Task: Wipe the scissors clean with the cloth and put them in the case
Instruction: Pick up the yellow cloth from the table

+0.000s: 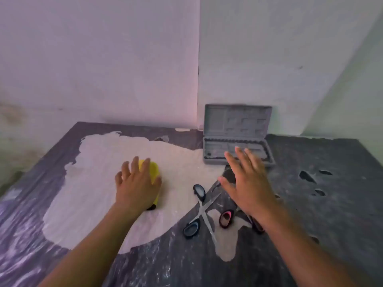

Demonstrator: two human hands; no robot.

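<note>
Here the left hand lies palm down on the yellow cloth, its fingers bent over the top of it and its thumb along the right edge; whether that grip actually pinches the cloth or only presses on it cannot be told. The cloth sits on the pale worn patch of the dark tabletop, left of centre. The right hand is held flat with its fingers straight and slightly spread, a grip holding nothing, and it lies over the space between the scissors and the case. Just below and left of that hand, the black-handled scissors lie open in a cross on the tabletop, one loop near the front and the other farther back, the blades pointing forward and right. A second pair, the pink-handled scissors, lies just beside them to the right, partly hidden under the right wrist. The grey case stands open at the far side of the tabletop, its lid upright and leaning against the wall, its moulded tray facing up; the fingertips of the right hand overlap the tray's front edge in the view.
</note>
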